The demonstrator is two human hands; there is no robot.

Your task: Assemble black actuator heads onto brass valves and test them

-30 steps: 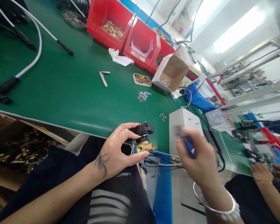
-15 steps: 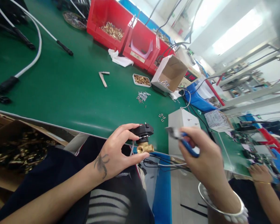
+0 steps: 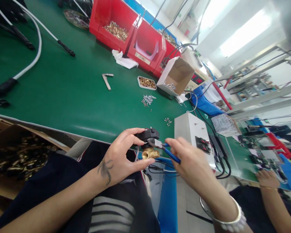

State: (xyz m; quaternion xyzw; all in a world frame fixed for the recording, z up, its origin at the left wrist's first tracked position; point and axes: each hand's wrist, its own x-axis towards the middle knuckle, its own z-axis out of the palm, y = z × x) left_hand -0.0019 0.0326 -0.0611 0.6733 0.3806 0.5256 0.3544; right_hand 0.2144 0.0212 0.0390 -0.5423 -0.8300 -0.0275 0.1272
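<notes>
My left hand [image 3: 122, 157] grips a brass valve with a black plastic top [image 3: 149, 143], held just above the near edge of the green table [image 3: 70, 94]. Thumb and fingers pinch it from below and above. My right hand [image 3: 188, 161] is closed on blue-handled pliers [image 3: 165, 149], whose metal tip touches the valve between the black top and the brass body. A thin wire hangs from the valve toward my lap.
A white control box [image 3: 192, 136] with cables stands right of the hands. Loose screws [image 3: 148, 99], a tray of brass parts [image 3: 146, 83], an open cardboard box [image 3: 176, 75] and red bins [image 3: 126, 32] lie farther back. A carton of brass valves [image 3: 19, 155] sits at the left. Another person's hand [image 3: 266, 179] is at right.
My right hand has swung left with the pliers, bringing their tip from beside the white box onto the valve. The left hand has kept the valve still.
</notes>
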